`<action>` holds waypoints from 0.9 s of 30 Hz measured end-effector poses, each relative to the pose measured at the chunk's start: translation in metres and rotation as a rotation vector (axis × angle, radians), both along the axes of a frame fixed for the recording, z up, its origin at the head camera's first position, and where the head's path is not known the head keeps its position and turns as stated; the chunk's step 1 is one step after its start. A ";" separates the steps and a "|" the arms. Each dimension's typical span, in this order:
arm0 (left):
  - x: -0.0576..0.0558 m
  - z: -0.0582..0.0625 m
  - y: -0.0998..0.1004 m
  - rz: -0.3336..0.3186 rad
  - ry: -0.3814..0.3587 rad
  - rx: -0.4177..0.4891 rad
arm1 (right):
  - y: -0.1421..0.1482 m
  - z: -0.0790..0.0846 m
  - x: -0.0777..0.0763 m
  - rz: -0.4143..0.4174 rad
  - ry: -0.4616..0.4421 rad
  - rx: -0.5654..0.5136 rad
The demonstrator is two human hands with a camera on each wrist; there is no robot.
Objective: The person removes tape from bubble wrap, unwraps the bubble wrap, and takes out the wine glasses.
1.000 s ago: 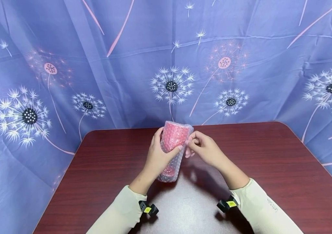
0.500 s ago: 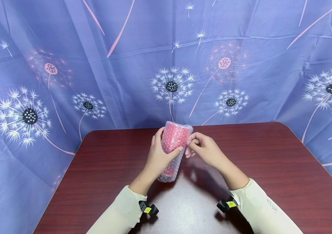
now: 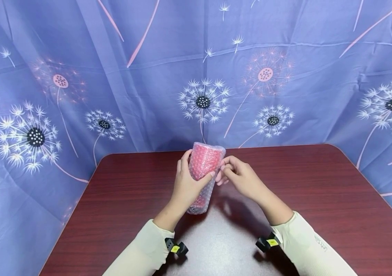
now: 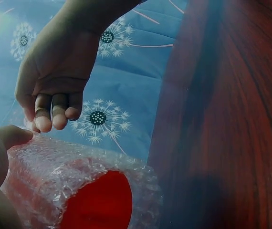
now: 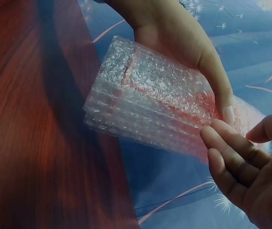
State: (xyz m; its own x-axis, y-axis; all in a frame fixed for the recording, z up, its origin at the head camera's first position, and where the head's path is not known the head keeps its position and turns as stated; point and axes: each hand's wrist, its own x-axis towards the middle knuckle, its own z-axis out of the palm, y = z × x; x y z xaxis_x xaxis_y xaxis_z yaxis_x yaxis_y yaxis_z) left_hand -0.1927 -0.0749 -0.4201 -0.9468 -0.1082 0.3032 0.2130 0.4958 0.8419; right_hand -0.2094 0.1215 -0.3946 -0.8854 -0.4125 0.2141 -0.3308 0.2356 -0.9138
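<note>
A red, roughly cylindrical object is wrapped in clear bubble wrap, tilted just above the table. My left hand grips the bundle from its left side, thumb across the front. At the upper right edge, my right hand pinches the bubble wrap between thumb and forefinger, its other fingers loosely bent. One end of the red object shows at the wrap's opening in the left wrist view. From the right wrist view, layered bubble wrap extends past the object; the exact pinch point is partly hidden.
The dark red wooden table has a glossy glare near its front. Behind and beside it hangs a blue dandelion-print cloth. Black camera mounts sit at both cream sleeves.
The wrapped bundle has shifted and turned slightly to the left. My right hand has followed it a little leftward, while my left hand keeps its grip.
</note>
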 end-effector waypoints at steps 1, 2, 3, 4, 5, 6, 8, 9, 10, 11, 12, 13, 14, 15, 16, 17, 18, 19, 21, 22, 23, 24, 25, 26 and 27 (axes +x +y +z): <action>0.000 0.000 0.000 0.005 0.004 -0.002 | 0.000 0.000 0.000 0.007 0.005 -0.001; 0.000 0.001 0.000 0.010 0.006 -0.006 | 0.000 0.000 0.001 0.013 0.009 -0.003; 0.000 0.001 0.000 0.013 0.009 -0.008 | 0.000 0.001 0.001 0.018 0.012 -0.004; 0.000 0.001 0.000 0.017 0.010 -0.010 | 0.000 0.001 0.002 0.020 0.014 -0.002; 0.000 0.001 0.000 0.020 0.012 -0.011 | 0.000 0.001 0.002 0.021 0.014 0.000; 0.000 0.001 0.000 0.023 0.015 -0.014 | 0.000 0.001 0.002 0.022 0.013 0.000; 0.000 0.001 0.000 0.026 0.013 -0.015 | 0.000 0.002 0.003 0.024 0.013 0.003; 0.000 0.001 0.000 0.027 0.013 -0.016 | 0.000 0.002 0.003 0.027 0.012 0.003; 0.000 0.001 0.000 0.028 0.014 -0.017 | 0.000 0.002 0.003 0.030 0.013 0.004; 0.000 0.001 -0.001 0.029 0.016 -0.018 | 0.000 0.002 0.003 0.035 0.012 0.006; 0.000 0.001 -0.001 0.031 0.015 -0.020 | 0.000 0.002 0.003 0.039 0.011 0.009; 0.000 0.001 -0.001 0.031 0.016 -0.020 | 0.000 0.003 0.003 0.045 0.008 0.012; 0.000 0.001 -0.001 0.032 0.018 -0.021 | 0.001 0.003 0.003 0.050 0.003 0.020; 0.000 0.001 -0.001 0.032 0.021 -0.018 | 0.001 0.004 0.003 0.056 -0.008 0.025; 0.000 0.001 -0.001 0.032 0.023 -0.017 | 0.002 0.005 0.003 0.063 -0.019 0.030; 0.000 0.001 -0.001 0.032 0.024 -0.016 | 0.003 0.005 0.003 0.067 -0.036 0.034; 0.000 0.001 -0.001 0.032 0.022 -0.014 | 0.003 0.006 0.003 0.072 -0.053 0.037; 0.000 0.001 -0.001 0.032 0.022 -0.010 | 0.003 0.006 0.003 0.077 -0.068 0.039; -0.001 0.000 -0.001 0.035 0.017 -0.008 | 0.003 0.006 0.003 0.082 -0.091 0.038; -0.001 0.000 -0.001 0.037 0.014 -0.008 | 0.003 0.006 0.003 0.081 -0.092 0.039; -0.001 -0.001 -0.002 0.038 0.013 -0.008 | 0.003 0.006 0.003 0.079 -0.092 0.037; -0.002 -0.001 -0.002 0.038 0.011 -0.008 | 0.003 0.006 0.003 0.081 -0.085 0.035; -0.002 -0.001 -0.002 0.037 0.011 -0.006 | 0.002 0.006 0.003 0.081 -0.079 0.030; -0.002 -0.001 -0.002 0.036 0.013 -0.005 | 0.002 0.006 0.003 0.080 -0.070 0.023; -0.002 0.000 -0.002 0.034 0.014 -0.004 | 0.001 0.006 0.004 0.079 -0.064 0.014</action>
State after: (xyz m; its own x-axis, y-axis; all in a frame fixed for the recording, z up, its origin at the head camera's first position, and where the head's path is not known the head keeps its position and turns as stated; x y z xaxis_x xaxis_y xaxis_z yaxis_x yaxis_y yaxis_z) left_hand -0.1949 -0.0772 -0.4205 -0.9381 -0.1388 0.3173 0.2082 0.5059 0.8371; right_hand -0.2056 0.1229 -0.3882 -0.8617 -0.4843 0.1517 -0.2894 0.2235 -0.9307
